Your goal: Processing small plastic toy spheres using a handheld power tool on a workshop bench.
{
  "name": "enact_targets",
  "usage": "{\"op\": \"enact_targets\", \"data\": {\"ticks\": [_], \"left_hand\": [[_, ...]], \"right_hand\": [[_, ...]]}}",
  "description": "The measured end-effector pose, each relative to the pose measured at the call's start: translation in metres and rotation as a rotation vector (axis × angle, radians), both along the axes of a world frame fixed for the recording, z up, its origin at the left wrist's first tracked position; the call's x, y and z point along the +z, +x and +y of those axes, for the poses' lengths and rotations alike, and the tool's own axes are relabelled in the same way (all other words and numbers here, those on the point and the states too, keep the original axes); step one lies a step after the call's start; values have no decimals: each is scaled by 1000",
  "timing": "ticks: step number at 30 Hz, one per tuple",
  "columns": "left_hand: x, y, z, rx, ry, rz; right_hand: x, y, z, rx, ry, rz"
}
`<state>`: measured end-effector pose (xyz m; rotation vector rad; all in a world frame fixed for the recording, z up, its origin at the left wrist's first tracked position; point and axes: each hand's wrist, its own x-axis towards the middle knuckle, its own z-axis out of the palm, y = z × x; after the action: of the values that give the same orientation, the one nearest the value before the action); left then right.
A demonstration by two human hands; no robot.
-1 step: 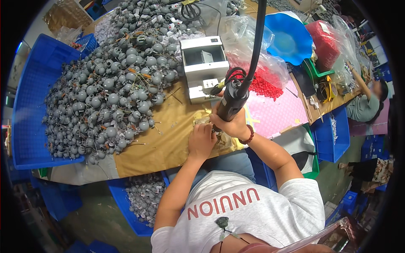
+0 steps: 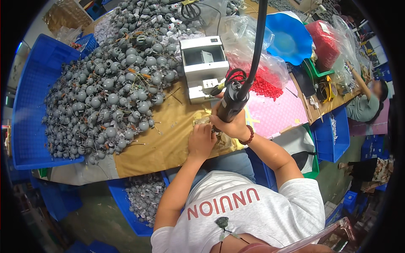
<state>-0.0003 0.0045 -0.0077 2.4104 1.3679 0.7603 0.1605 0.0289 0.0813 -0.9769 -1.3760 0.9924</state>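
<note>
The right hand (image 2: 233,125) was closed around 1 black tool (image 2: 233,102), held tilted over the brown-covered table (image 2: 162,154), on the near side of a white machine (image 2: 199,76). The left hand (image 2: 201,141) bent its fingers beside the tool's lower end; whether they gripped anything could not be told. Grey balls (image 2: 113,98) lay heaped leftward.

On the table (image 2: 168,147) at left, heap of parts (image 2: 112,98), partly inside bin (image 2: 28,99). Near front edge, left hand (image 2: 201,141), then right hand (image 2: 233,125) around handheld tool (image 2: 231,103). Beyond tool, tabletop device (image 2: 197,75); right of that, mat (image 2: 284,113) with pile of pieces (image 2: 266,87); farther back, basin (image 2: 289,39). Below table, second bin (image 2: 141,230).
</note>
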Motion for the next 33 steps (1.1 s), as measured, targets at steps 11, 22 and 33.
{"op": "enact_targets", "data": {"ticks": [11,22,33], "left_hand": [[8,-3,7,-63,-130,-55],[14,-4,4,-5,-196,-119],[20,-2,-4,28,-220,22]], "right_hand": [[-67,1,-23,-24,122,-317],[-59,-11,-29,30,-83,-103],[-2,2,-10,7,-190,101]]}}
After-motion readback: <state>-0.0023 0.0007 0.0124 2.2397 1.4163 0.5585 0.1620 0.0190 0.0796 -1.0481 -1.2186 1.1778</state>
